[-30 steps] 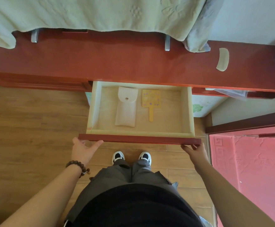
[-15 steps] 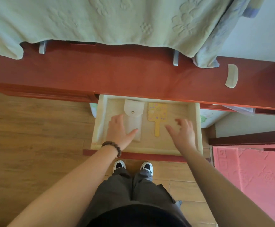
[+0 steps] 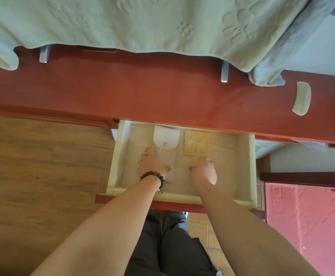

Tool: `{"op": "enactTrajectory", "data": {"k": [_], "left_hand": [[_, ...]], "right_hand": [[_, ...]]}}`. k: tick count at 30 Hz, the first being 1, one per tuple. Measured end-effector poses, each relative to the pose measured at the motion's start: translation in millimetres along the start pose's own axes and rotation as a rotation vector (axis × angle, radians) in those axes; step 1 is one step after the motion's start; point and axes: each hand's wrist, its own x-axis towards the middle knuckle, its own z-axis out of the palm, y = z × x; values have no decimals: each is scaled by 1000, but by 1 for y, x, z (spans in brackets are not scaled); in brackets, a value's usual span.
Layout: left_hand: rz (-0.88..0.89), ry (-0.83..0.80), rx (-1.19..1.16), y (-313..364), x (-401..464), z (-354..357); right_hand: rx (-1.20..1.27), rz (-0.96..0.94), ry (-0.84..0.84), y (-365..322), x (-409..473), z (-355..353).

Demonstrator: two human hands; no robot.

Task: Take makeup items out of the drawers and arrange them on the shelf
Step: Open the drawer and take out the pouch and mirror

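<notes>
Both hands are down in the open pale wooden drawer (image 3: 120,156): the left hand (image 3: 152,164) grasps the soft white snap-flap pouch (image 3: 165,144), which looks light and floppy, best lifted mid-body. The right hand (image 3: 203,169) pinches the handle of the flat yellow patterned hand mirror (image 3: 196,144), stiff, probably fragile.

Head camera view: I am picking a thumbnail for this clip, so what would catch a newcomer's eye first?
Two bare arms reach into the open drawer at the centre. There the left hand grips a white snap pouch, and the right hand pinches the handle of a yellow patterned paddle mirror. Above runs the red shelf, with a pale comb on its right end and a green blanket draped over its far edge.
</notes>
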Motion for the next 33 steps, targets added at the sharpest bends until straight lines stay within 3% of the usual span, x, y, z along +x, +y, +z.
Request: {"op": "enactTrajectory", "data": {"k": [4,12,18,24,33], "left_hand": [[2,-132,-156,-5,2,-5],[-13,-121,-379,-18,-14,-20],[78,-106,-439,-28,-41,-40],[167,-69,-430,-41,-67,-59],[171,55,-713,-28,-64,-100]], "right_hand": [[45,6,10,4,2,-1],[113,6,-17,4,-3,-3],[153,21,-51,2,-5,-4],[254,-91,-34,6,-21,-15],[283,-436,149,35,-73,-49]]}}
